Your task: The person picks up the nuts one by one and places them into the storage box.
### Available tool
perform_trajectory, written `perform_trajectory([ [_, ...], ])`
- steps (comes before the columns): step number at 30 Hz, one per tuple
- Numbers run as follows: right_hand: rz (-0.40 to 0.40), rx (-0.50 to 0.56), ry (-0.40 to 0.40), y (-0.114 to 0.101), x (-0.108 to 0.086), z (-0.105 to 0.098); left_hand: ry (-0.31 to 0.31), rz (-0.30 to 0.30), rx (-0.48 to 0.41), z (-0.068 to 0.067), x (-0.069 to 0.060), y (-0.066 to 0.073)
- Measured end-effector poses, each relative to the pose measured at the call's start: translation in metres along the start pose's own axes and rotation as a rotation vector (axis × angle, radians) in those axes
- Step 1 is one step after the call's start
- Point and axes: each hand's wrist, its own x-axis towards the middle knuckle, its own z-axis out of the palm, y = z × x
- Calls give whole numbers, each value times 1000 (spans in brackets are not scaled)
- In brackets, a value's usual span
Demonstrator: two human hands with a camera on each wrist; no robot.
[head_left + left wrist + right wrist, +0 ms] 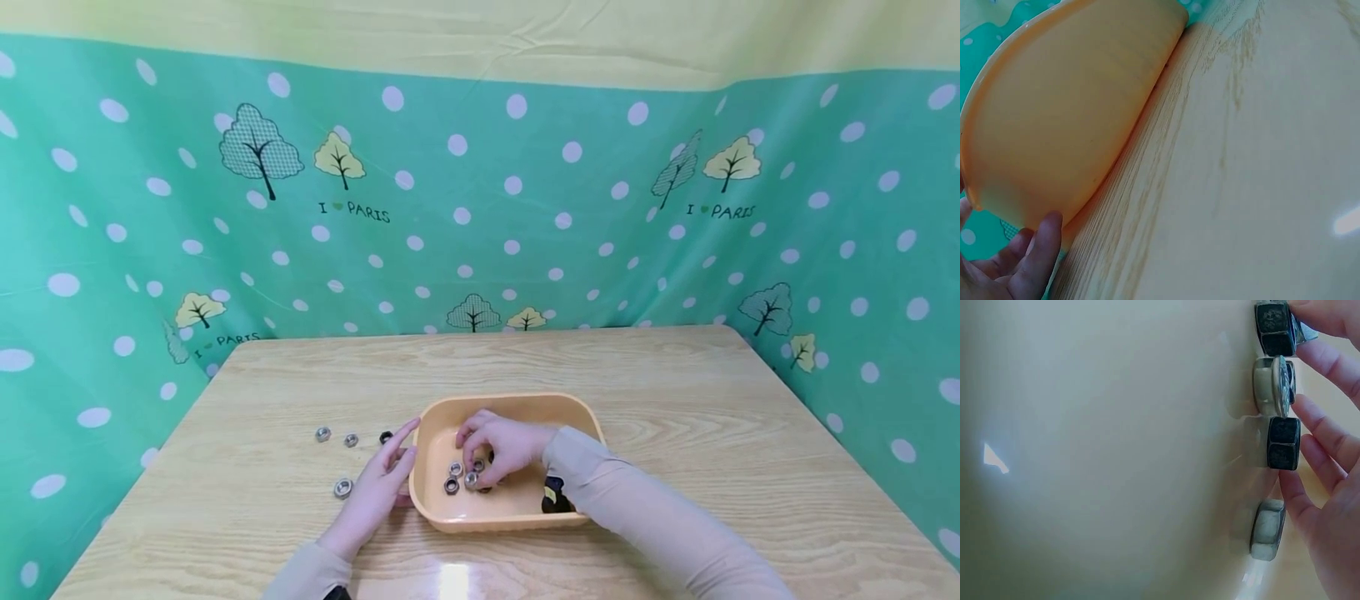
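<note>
Nuts (451, 485) lie inside the orange bin (517, 524) on the worktop (675, 392), others outside to its left. The left hand (378, 485), fingers extended, touches the bin's left side; the right hand (508, 446) bends its fingers among the inner nuts, whether pinching one cannot be told.

The head view is bright, with glare on the table (675, 400) at the near side. Both wrist views are dimmer.
</note>
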Motion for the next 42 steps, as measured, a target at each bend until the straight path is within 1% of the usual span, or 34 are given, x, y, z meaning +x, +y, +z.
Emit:
perform_trajectory([
  [11,-30,-42,-20,-2,5,6,10,-7,-35,1,1,-6],
  [29,-56,-105,-25,-9,6,1,13,14,-27,0,1,-2],
  [42,-64,-107,-22,-7,6,2,17,22,-11,1,1,-1],
])
